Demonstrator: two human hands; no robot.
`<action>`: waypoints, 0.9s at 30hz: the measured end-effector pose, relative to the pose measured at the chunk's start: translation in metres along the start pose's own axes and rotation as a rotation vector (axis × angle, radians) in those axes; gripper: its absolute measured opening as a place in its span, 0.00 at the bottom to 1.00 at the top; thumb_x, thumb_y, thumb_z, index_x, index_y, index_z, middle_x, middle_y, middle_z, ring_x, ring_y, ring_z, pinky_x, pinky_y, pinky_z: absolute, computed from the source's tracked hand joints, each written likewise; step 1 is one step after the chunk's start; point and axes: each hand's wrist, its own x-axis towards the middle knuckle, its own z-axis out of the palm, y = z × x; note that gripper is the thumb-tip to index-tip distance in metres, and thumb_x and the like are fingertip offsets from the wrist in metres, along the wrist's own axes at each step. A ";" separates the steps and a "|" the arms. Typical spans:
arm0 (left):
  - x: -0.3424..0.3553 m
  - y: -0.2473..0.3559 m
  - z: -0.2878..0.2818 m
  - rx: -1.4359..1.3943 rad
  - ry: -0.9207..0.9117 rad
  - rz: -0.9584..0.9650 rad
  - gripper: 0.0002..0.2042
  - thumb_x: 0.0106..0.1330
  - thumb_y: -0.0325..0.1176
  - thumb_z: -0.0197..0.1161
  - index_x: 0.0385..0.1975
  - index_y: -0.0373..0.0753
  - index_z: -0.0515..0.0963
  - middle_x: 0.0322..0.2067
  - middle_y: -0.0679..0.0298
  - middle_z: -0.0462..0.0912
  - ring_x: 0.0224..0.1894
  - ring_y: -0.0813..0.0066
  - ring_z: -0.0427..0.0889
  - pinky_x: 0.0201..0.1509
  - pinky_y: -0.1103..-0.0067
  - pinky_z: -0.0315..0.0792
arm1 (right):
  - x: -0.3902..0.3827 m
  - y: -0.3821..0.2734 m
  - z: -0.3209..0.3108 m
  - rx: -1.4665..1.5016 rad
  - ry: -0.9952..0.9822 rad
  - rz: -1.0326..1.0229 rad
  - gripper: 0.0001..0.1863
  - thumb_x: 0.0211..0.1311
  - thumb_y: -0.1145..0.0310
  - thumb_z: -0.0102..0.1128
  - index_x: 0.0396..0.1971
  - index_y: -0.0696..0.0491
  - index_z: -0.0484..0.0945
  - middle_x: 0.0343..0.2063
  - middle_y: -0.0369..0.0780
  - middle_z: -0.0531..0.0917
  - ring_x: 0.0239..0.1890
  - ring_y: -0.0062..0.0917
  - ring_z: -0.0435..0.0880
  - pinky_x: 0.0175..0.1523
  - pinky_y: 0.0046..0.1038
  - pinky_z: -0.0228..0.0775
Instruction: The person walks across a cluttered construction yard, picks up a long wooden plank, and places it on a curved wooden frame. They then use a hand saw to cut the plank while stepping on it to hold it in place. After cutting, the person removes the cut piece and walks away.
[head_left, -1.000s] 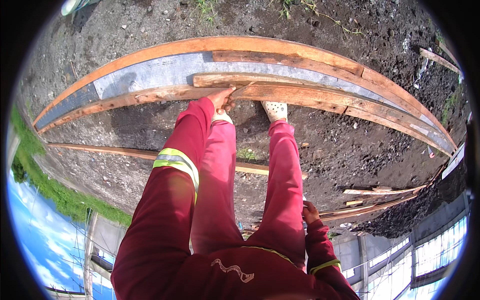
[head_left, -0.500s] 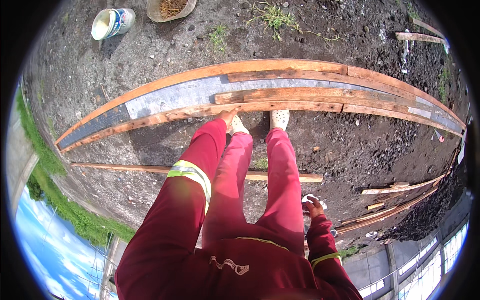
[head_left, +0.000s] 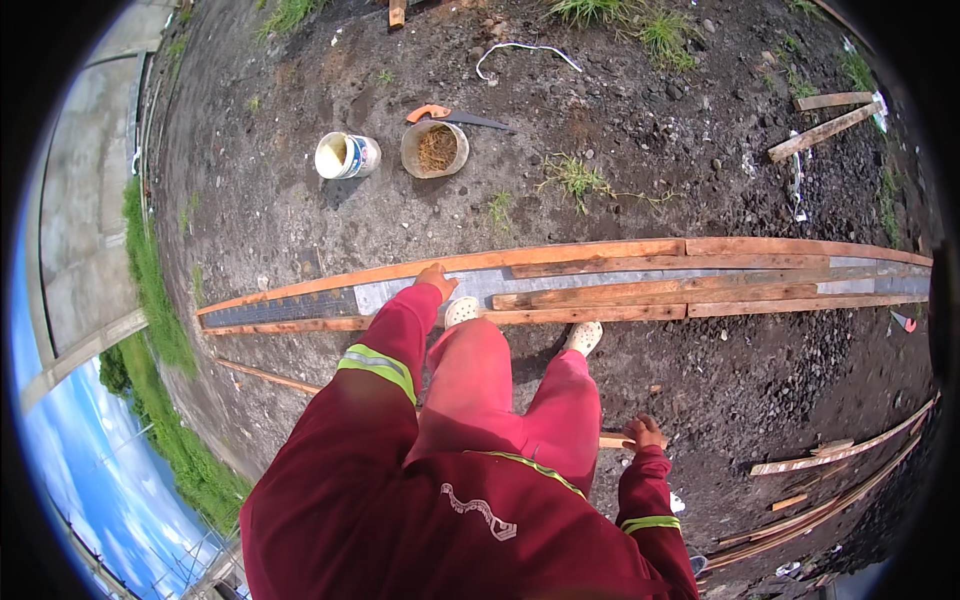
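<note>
A long, narrow frame of reddish-brown boards lies across the ground, with a far board [head_left: 570,251], a near board [head_left: 610,314] and grey sheet metal [head_left: 487,286] between. Over the sheet, close to the far board, is my left hand [head_left: 437,280], its fingers loosely extended and apparently empty. My right hand [head_left: 645,433] hangs low on the right, fingers loosely bent and apart, holding nothing visible. Behind it on the ground lies a thin wooden strip [head_left: 612,440]. My left clog [head_left: 462,311] is at the near board; my right clog [head_left: 583,337] stands just on the near side.
Beyond the frame stand a white bucket [head_left: 362,157] and a tub of brown scraps [head_left: 408,150], with an orange-handled handsaw [head_left: 470,119] beside the tub. Timber offcuts [head_left: 825,130] lie at far right, more boards [head_left: 830,520] at lower right. Gravelly ground and grass tufts [head_left: 575,177] surround them.
My left foot has stepped forward to the near board. My left hand has moved from the near board toward the far one. More ground beyond, with the handsaw, has come into view.
</note>
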 end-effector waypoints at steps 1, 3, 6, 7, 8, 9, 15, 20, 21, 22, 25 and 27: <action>0.013 0.006 -0.015 0.028 0.062 0.036 0.25 0.54 0.46 0.61 0.47 0.34 0.69 0.43 0.49 0.75 0.48 0.55 0.73 0.53 0.70 0.66 | 0.001 -0.014 0.002 0.024 -0.011 -0.024 0.22 0.54 0.67 0.51 0.50 0.49 0.64 0.37 0.39 0.78 0.36 0.30 0.80 0.34 0.39 0.72; 0.047 0.020 -0.049 0.060 0.100 0.117 0.25 0.53 0.42 0.62 0.48 0.33 0.69 0.46 0.48 0.73 0.51 0.53 0.70 0.54 0.68 0.65 | 0.001 -0.034 0.018 0.038 -0.007 -0.094 0.22 0.54 0.62 0.53 0.50 0.49 0.66 0.36 0.40 0.78 0.37 0.33 0.80 0.35 0.42 0.74; 0.094 0.050 -0.099 0.120 0.220 0.259 0.26 0.51 0.36 0.63 0.49 0.34 0.67 0.48 0.46 0.70 0.50 0.52 0.70 0.54 0.68 0.65 | 0.000 -0.053 0.048 0.061 0.039 -0.033 0.20 0.55 0.65 0.54 0.49 0.52 0.67 0.37 0.39 0.79 0.37 0.30 0.80 0.34 0.36 0.73; 0.113 0.063 -0.117 0.136 0.161 0.220 0.27 0.50 0.35 0.64 0.51 0.34 0.66 0.48 0.46 0.70 0.51 0.52 0.69 0.55 0.68 0.64 | -0.004 -0.053 0.060 0.084 0.027 -0.054 0.22 0.55 0.64 0.54 0.50 0.53 0.66 0.37 0.40 0.79 0.37 0.30 0.80 0.33 0.35 0.74; 0.134 0.074 -0.133 0.112 0.155 0.285 0.28 0.49 0.35 0.65 0.52 0.34 0.65 0.49 0.46 0.68 0.52 0.52 0.68 0.56 0.68 0.63 | -0.008 -0.055 0.069 0.094 0.122 -0.027 0.21 0.55 0.64 0.54 0.49 0.53 0.66 0.35 0.40 0.80 0.35 0.29 0.81 0.33 0.34 0.74; 0.159 0.085 -0.143 0.167 0.130 0.166 0.29 0.50 0.35 0.65 0.53 0.35 0.64 0.51 0.46 0.67 0.54 0.52 0.67 0.56 0.68 0.63 | -0.011 -0.056 0.094 0.116 0.158 0.010 0.20 0.55 0.65 0.54 0.48 0.53 0.67 0.33 0.40 0.80 0.34 0.28 0.81 0.32 0.33 0.74; 0.327 0.130 -0.184 0.392 -0.047 0.199 0.27 0.56 0.34 0.59 0.56 0.40 0.61 0.59 0.54 0.58 0.57 0.57 0.65 0.58 0.69 0.63 | -0.047 -0.053 0.213 -0.227 0.177 0.262 0.23 0.53 0.58 0.56 0.48 0.52 0.71 0.36 0.41 0.81 0.36 0.29 0.82 0.38 0.32 0.75; 0.414 0.140 -0.184 0.453 -0.027 0.278 0.25 0.56 0.32 0.60 0.54 0.38 0.63 0.53 0.54 0.64 0.55 0.58 0.67 0.55 0.67 0.66 | -0.053 -0.072 0.271 -0.725 0.167 0.297 0.27 0.47 0.49 0.57 0.46 0.47 0.73 0.42 0.47 0.78 0.45 0.40 0.76 0.51 0.33 0.68; 0.431 0.132 -0.177 0.444 -0.028 0.300 0.24 0.56 0.33 0.60 0.53 0.38 0.64 0.52 0.55 0.65 0.54 0.57 0.68 0.54 0.68 0.67 | -0.050 -0.075 0.277 -0.768 0.121 0.312 0.27 0.46 0.50 0.58 0.46 0.48 0.73 0.43 0.48 0.77 0.46 0.42 0.76 0.50 0.36 0.68; 0.445 0.124 -0.170 0.454 -0.013 0.306 0.23 0.56 0.34 0.60 0.52 0.39 0.65 0.52 0.56 0.65 0.53 0.57 0.68 0.53 0.67 0.68 | -0.049 -0.076 0.280 -0.766 0.111 0.322 0.27 0.46 0.50 0.58 0.46 0.49 0.72 0.41 0.48 0.78 0.44 0.42 0.76 0.49 0.36 0.68; 0.481 0.103 -0.146 0.555 -0.001 0.361 0.17 0.57 0.33 0.56 0.46 0.40 0.67 0.49 0.56 0.68 0.52 0.56 0.69 0.51 0.66 0.69 | -0.034 -0.078 0.282 -0.744 0.128 0.224 0.27 0.45 0.53 0.57 0.45 0.52 0.72 0.33 0.46 0.81 0.39 0.39 0.80 0.46 0.34 0.70; 0.499 0.093 -0.130 0.607 -0.002 0.362 0.17 0.57 0.33 0.56 0.46 0.41 0.67 0.49 0.57 0.68 0.53 0.57 0.69 0.51 0.66 0.69 | -0.022 -0.074 0.287 -0.554 0.144 0.253 0.25 0.46 0.56 0.57 0.44 0.54 0.73 0.28 0.44 0.82 0.36 0.35 0.81 0.44 0.32 0.71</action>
